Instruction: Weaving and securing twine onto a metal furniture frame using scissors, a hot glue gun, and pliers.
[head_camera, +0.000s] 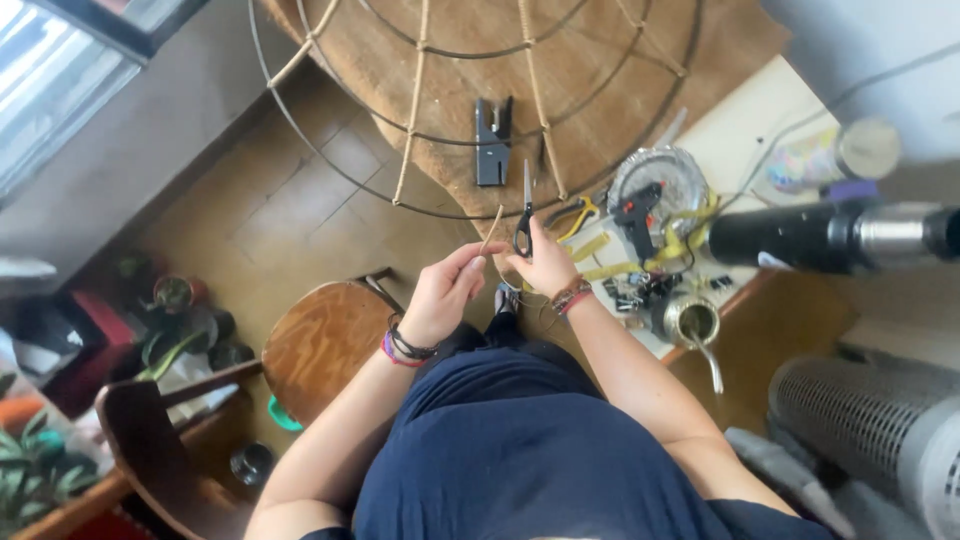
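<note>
- Pinching a short length of tan cord (490, 229) between thumb and fingertips, the left hand (445, 292) was closed on it, with the cord's free end poking up and to the right.
- The right hand (545, 262) was closed on the black handles of the scissors (525, 215), fingers through the loops; the blades pointed straight up, and whether they were parted could not be told.
- Cord and scissors sat just beside each other, the cord's tip near the blades, both held up in front of the person's chest.
- Both wrists wore bracelets: dark and purple bands on the left, a beaded red one on the right.
- Just beyond the hands stood a round wire frame (300, 140), partly wrapped with the same tan cord along its spokes.
- Behind the frame, a black stapler-like tool (492, 140) lay on a wooden top (610, 60).
- To the right, a white table (740, 130) carried a foil tray (670, 175) with a black glue gun (638, 212), yellow tape, small clips and a metal cup (690, 322).
- A wooden stool (320, 340) stood below the left hand, near potted plants (180, 320) on the tiled floor.
</note>
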